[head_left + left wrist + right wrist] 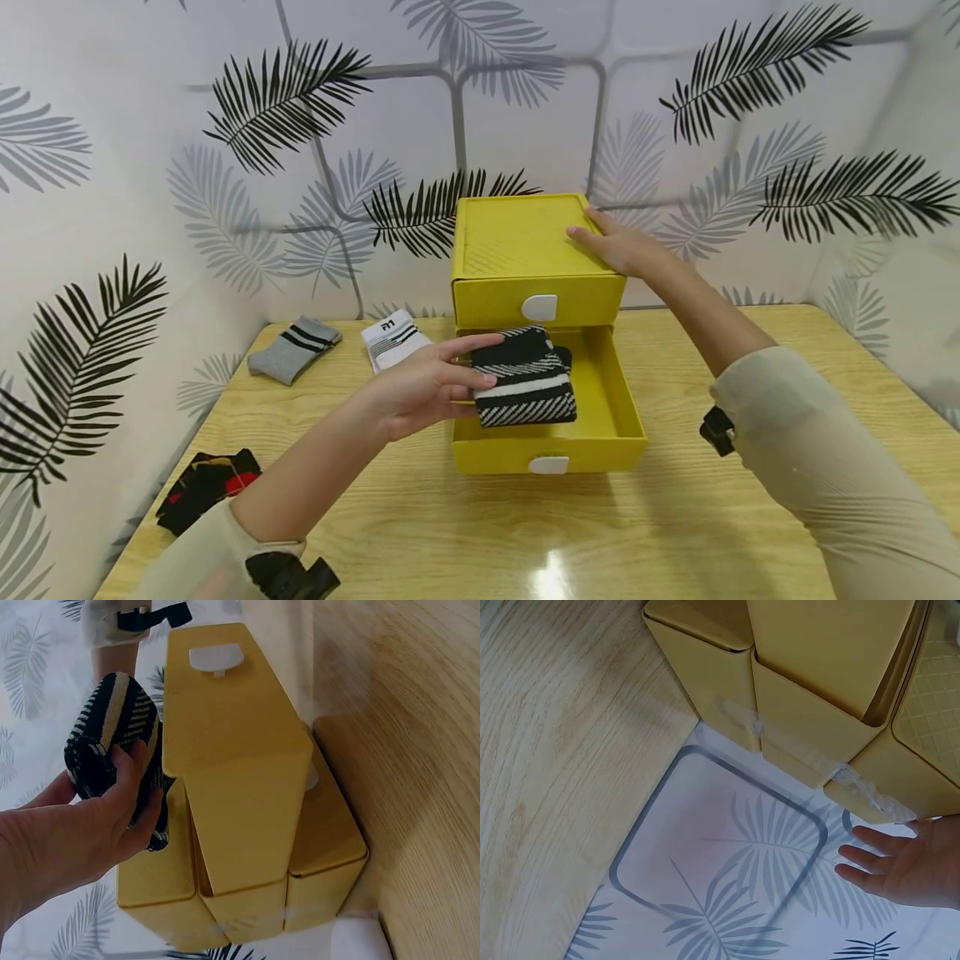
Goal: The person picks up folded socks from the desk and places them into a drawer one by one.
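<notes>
My left hand (420,387) grips a folded black sock bundle with white stripes (525,390), thumb on one side and fingers on the other. The bundle is over a pulled-out drawer (617,400) of a yellow drawer unit (517,233). In the left wrist view, the bundle (112,712) is beside the unit's extended middle drawer (232,727), one of three tiers. My right hand (622,248) rests at the right edge of the unit's top. Seen from the right wrist, that hand (915,862) has its fingers extended beside the unit.
Folded grey socks (294,348) and white socks (393,337) lie on the wooden table (390,525) left of the unit. Black socks with red and yellow patches (206,487) lie nearer, at the left. A leaf-patterned wall covering (525,108) stands behind.
</notes>
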`<action>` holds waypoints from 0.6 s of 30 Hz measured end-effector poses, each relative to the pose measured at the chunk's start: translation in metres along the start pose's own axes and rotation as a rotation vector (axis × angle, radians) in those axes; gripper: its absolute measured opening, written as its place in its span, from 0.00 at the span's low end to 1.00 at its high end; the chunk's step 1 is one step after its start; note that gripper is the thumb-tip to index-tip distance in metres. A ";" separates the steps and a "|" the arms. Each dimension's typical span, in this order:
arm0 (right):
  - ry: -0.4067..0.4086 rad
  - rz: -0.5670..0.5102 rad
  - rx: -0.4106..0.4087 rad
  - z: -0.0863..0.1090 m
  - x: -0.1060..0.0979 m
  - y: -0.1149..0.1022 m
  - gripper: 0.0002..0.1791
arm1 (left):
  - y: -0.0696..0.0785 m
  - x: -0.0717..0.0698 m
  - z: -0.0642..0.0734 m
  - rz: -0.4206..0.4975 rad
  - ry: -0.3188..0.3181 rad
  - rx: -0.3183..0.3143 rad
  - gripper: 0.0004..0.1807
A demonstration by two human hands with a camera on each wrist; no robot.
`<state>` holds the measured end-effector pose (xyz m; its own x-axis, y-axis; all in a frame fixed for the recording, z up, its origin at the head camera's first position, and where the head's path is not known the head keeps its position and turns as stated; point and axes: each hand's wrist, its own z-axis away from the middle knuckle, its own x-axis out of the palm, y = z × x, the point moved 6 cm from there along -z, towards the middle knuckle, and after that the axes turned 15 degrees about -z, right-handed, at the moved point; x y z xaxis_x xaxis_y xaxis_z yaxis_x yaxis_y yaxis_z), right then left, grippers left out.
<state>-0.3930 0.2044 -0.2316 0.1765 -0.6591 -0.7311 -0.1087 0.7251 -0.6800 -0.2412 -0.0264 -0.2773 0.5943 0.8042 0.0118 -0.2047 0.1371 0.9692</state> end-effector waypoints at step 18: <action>0.021 -0.011 -0.002 0.001 0.000 0.001 0.42 | -0.018 0.025 -0.063 -0.004 0.055 -0.119 0.30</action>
<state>-0.3922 0.2054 -0.2324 0.1569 -0.6710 -0.7247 -0.1093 0.7175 -0.6880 -0.2716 0.0272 -0.3099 0.5525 0.8335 -0.0092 -0.2948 0.2057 0.9332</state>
